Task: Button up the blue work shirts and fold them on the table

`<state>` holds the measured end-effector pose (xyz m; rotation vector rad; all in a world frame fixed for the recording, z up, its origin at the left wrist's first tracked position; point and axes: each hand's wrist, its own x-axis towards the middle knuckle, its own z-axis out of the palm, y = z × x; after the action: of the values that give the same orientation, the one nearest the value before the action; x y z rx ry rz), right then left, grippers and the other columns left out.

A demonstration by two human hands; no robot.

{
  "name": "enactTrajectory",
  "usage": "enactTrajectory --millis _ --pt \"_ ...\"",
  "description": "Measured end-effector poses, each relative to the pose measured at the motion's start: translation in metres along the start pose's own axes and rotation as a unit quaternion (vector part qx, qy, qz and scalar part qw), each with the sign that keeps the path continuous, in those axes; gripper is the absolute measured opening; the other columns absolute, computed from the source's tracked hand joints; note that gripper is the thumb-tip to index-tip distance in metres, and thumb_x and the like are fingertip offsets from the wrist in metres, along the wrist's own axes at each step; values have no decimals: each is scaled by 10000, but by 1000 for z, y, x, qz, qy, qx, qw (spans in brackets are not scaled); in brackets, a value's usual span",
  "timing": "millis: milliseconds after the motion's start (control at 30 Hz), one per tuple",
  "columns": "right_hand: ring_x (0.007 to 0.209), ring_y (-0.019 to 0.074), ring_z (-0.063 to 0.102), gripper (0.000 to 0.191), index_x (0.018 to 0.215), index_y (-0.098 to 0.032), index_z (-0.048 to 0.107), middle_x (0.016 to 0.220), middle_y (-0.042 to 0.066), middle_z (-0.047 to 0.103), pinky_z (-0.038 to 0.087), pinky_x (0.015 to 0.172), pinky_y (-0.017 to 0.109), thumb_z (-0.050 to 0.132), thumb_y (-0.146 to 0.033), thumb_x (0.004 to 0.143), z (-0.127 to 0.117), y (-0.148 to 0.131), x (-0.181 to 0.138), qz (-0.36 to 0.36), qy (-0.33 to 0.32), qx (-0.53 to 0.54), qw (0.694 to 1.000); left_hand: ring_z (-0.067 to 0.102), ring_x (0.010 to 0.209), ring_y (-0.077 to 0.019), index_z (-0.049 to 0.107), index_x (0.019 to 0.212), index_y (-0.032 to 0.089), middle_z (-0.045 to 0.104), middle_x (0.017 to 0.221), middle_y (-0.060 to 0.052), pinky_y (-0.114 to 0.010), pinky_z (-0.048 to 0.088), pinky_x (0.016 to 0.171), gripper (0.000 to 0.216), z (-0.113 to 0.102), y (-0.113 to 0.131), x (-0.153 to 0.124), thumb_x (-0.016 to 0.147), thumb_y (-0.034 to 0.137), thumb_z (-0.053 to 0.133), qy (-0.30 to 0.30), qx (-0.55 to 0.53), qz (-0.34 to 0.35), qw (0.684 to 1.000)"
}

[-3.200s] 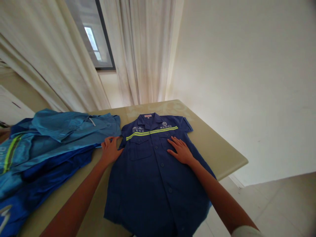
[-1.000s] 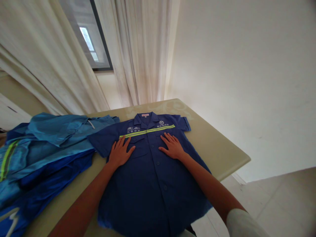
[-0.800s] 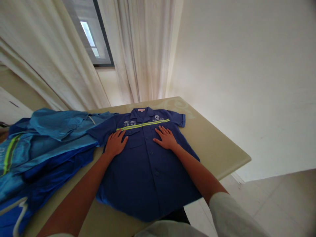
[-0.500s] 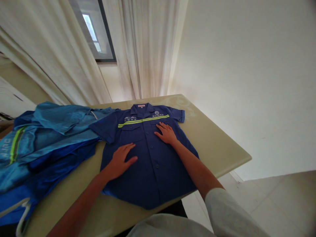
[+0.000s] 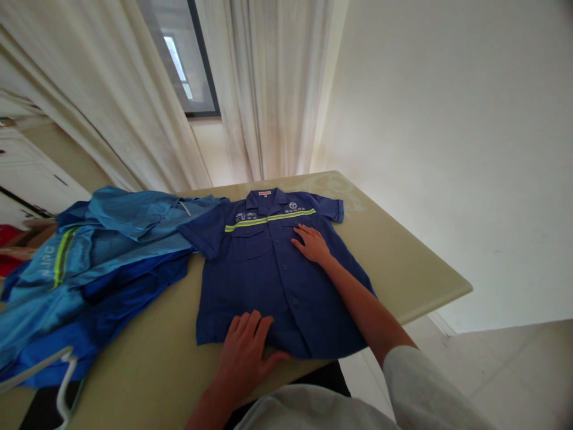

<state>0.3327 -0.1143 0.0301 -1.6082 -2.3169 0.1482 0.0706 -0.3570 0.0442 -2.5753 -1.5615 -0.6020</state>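
A dark blue short-sleeved work shirt [image 5: 257, 280] lies front up and spread on the table, its collar at the far end and a yellow-green reflective stripe across the chest. My left hand [image 5: 246, 346] rests over the bottom hem, fingers extended on the cloth and thumb held apart at the edge. Flat on the chest, just below the stripe and beside the button placket, lies my right hand [image 5: 312, 243] with its fingers spread. Neither hand holds anything. The right forearm covers part of the shirt's side.
Several lighter and brighter blue garments [image 5: 120, 239] are heaped on the left of the pale table [image 5: 403, 263]. A white hanger [image 5: 65, 382] sticks out at the lower left. Behind the table hang cream curtains [image 5: 273, 89]; a white wall [image 5: 447, 149] rises to the right.
My left hand has slid from the shirt's middle down to its bottom hem, and the hem sits slightly higher. My right hand stays on the chest. The view has shifted slightly left.
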Motion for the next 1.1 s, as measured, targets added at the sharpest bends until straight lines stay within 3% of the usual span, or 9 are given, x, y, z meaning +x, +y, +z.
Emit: enactTrajectory --millis 100,300,433,567,667,733,833,967,1100 --pt "1468 276 461 545 1485 -195 565 1591 122 489 313 1244 469 427 -504 1058 -2 0 -2 -2 1 5 1000 651 930 -283 694 1171 223 718 1052 -107 -432 520 833 374 -10 -8 1 812 319 734 7 56 56 997" --pt "1447 282 486 523 1477 -221 578 1579 110 506 330 1232 488 441 -491 1050 2 0 -1 -2 11 12 1000 679 1079 -264 621 1374 282 750 1132 -109 -482 486 1048 530 -36 -40 -24 875 127 532 139 44 96 985" --pt "1427 276 505 508 1459 -214 596 1561 106 529 363 1209 464 453 -482 1051 3 11 2 -22 10 13 1000 707 1046 -221 600 1408 293 770 1131 -67 -377 544 1000 616 -51 -44 -52 842 78 487 86 -3 83 993" --pt "1412 278 506 480 1448 -209 602 1554 103 536 365 1201 453 469 -451 1055 -6 26 5 -63 -4 3 998 734 905 -226 689 1250 323 789 1053 -44 -332 615 789 374 -57 -38 -72 883 365 632 6 -12 114 993" --pt "1357 298 530 428 1379 -202 651 1492 123 578 400 1158 462 494 -428 1051 -13 18 7 -54 9 -5 998 726 820 -199 734 1052 336 776 926 -16 -324 613 773 163 -58 -33 -66 947 353 611 -3 -48 94 994" --pt "1267 291 573 381 1309 -211 683 1387 126 630 447 1098 440 511 -429 1048 -12 0 9 -33 27 1 999 721 824 -181 738 1028 328 764 907 -6 -324 602 834 200 -57 -29 -43 992 273 549 -5 -94 56 994" --pt "1147 263 609 318 1230 -229 694 1221 103 677 496 999 380 558 -439 1035 -4 -34 10 -24 34 24 999 724 942 -198 731 1106 300 771 1017 -28 -346 578 912 224 -43 -26 22 1021 321 525 -34 -188 -23 981" --pt "1081 266 614 251 1113 -233 718 1125 101 689 502 941 367 561 -414 1038 7 -59 10 -5 28 5 1000 733 964 -213 715 1167 214 776 1098 -90 -332 564 898 268 3 -33 135 1005 277 511 -78 -273 -156 946" --pt "1075 257 615 237 1121 -227 729 1120 106 695 488 930 343 528 -335 1055 6 -55 8 -15 10 -20 1000 696 1117 -293 712 1146 129 744 1162 -186 -418 521 992 284 54 -42 211 983 191 488 -51 -190 -259 946"
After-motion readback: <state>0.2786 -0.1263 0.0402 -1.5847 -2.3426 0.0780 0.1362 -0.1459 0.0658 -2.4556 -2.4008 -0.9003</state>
